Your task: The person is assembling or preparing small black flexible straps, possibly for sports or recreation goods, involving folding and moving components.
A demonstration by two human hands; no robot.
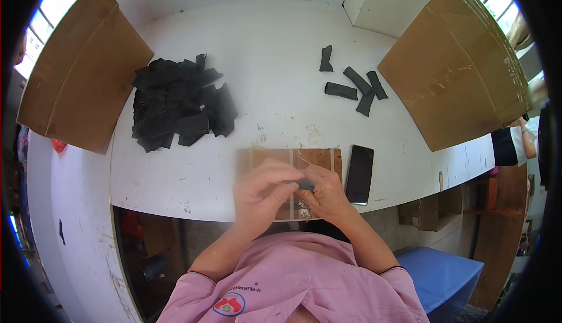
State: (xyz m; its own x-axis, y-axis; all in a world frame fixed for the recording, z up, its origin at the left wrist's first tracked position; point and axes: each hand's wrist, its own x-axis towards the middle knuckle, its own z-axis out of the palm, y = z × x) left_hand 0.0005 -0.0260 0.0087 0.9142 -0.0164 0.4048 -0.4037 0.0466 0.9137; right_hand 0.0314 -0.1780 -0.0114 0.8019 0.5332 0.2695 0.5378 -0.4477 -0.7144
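A small black piece of cloth-like material (304,184), seemingly rolled or folded, is held between my two hands over a brown board (337,168) with pale strips. My left hand (263,191), a little blurred, pinches its left end with thumb and fingertips. At its other end, my right hand (326,195) is closed round it, the fingers curled. To the far left lies a heap of flat black pieces (175,100). Several rolled black pieces (341,91) are scattered at the far right.
A dark phone (359,174) lies just right of the board. Cardboard panels or boxes flank the white table (269,77), one at the left (82,71) and one at the right (462,65). Blue sheeting (439,279) is below the table's right side. Another person (515,144) is partly visible at the right edge.
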